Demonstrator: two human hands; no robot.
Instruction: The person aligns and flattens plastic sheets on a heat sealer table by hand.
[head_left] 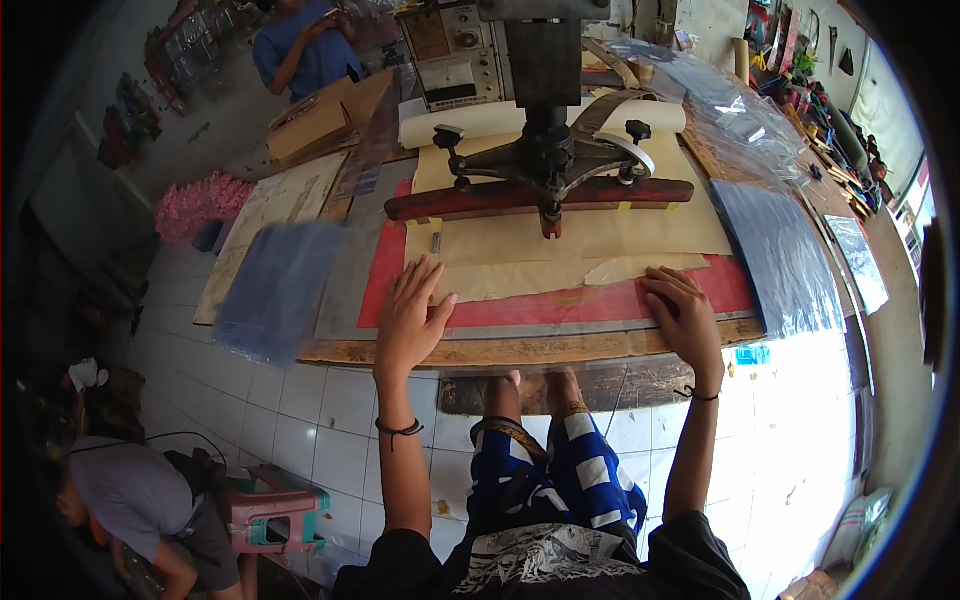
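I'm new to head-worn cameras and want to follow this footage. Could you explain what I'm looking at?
Gladly. There is no robot here: a wide fisheye camera on a person's head looks down, so straight edges bend near the rim. The bare left hand and right hand belong to the wearer. Both are open at the near side of the worktable, and I see nothing gripped. Between them lie tan sheets over a red sheet. Above stands a dark metal machine, perhaps a press, with a long red bar across it. Bluish plastic sheets lie to the left and right.
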